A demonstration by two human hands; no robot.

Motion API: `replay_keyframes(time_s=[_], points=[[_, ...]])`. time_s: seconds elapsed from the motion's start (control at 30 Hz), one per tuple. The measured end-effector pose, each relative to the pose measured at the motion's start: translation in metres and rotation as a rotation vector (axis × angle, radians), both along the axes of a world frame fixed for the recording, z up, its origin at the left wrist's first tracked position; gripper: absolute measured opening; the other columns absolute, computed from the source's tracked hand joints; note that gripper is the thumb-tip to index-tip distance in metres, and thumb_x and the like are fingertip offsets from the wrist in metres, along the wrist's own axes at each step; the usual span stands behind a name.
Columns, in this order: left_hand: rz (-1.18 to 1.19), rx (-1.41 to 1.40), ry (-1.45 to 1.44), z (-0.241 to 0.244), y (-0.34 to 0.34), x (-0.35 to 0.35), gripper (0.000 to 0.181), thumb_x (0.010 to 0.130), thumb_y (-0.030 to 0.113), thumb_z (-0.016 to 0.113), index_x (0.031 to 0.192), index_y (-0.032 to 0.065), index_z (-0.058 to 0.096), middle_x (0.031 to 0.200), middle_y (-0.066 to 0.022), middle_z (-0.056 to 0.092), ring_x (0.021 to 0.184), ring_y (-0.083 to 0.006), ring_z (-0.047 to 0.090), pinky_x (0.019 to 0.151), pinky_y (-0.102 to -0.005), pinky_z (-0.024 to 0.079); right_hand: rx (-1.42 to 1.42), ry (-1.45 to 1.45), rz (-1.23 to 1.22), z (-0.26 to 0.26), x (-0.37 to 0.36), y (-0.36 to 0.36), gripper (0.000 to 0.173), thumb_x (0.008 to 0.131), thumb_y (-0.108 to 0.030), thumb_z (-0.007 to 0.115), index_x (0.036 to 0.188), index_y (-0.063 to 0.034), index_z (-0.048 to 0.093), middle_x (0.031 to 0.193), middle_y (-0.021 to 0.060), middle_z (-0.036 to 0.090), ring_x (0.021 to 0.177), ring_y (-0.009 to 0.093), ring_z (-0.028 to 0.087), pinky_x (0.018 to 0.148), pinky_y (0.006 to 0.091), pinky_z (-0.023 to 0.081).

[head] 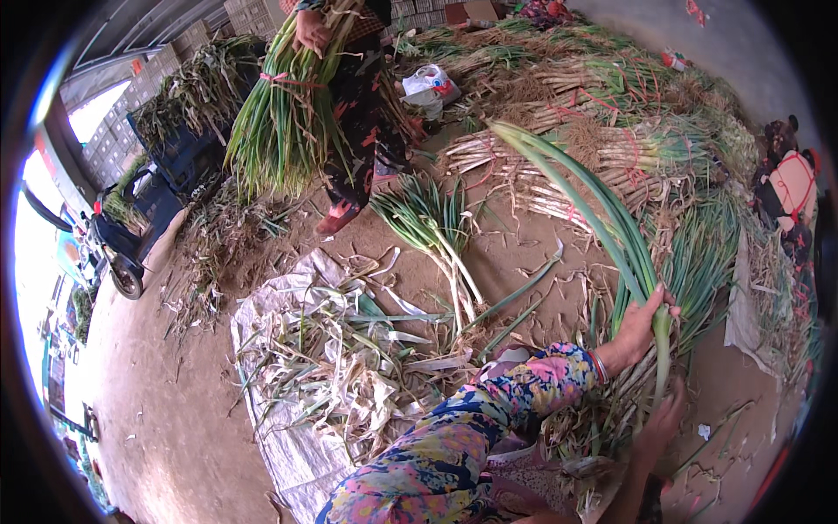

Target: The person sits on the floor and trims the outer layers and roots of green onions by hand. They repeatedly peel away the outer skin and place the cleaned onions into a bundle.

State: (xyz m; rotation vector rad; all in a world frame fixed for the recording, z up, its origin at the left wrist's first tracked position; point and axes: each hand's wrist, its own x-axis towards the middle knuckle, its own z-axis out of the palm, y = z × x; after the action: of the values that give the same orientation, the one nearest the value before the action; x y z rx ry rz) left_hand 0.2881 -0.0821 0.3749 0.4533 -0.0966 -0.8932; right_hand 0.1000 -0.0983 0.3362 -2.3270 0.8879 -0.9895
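My left hand is closed around a large green onion, where its green leaves meet the pale stalk. The leaves arc up and to the left, and the stalk points down. Blurred, my right hand is beside the lower stalk; whether its fingers grip it is unclear. Behind my left hand lies a heap of green onions with their leaves spread. Further left, a small loose bunch of green onions lies on the dirt floor, roots towards me.
A white woven sheet bears peeled husks. Tied bundles of green onions fill the back right. A person stands ahead holding a large tied bundle. A white plastic bag and a loaded three-wheeled cart are beyond.
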Motion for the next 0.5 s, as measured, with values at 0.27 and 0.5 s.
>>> replay_keyframes(time_s=[0.27, 0.5], points=[[0.01, 0.076, -0.318, -0.001, 0.004, -0.008, 0.036, 0.092, 0.043, 0.05, 0.085, 0.0085, 0.057, 0.081, -0.0034, 0.062, 0.079, -0.0106, 0.055, 0.075, -0.0285, 0.044, 0.802, 0.03, -0.039, 0.004, 0.09, -0.035, 0.04, 0.096, -0.036, 0.036, 0.111, -0.0006, 0.049, 0.094, 0.0116, 0.058, 0.084, 0.025, 0.056, 0.07, 0.034, 0.04], [-0.353, -0.257, -0.594, 0.026, 0.026, -0.007, 0.038, 0.093, 0.037, 0.048, 0.078, 0.0037, 0.059, 0.081, -0.007, 0.062, 0.083, -0.0172, 0.058, 0.081, -0.0317, 0.045, 1.683, -0.351, 0.259, -0.056, 0.094, -0.057, 0.022, 0.091, -0.041, 0.049, 0.094, -0.0191, 0.049, 0.062, -0.0059, 0.04, 0.048, 0.007, 0.041, 0.041, 0.023, 0.032]])
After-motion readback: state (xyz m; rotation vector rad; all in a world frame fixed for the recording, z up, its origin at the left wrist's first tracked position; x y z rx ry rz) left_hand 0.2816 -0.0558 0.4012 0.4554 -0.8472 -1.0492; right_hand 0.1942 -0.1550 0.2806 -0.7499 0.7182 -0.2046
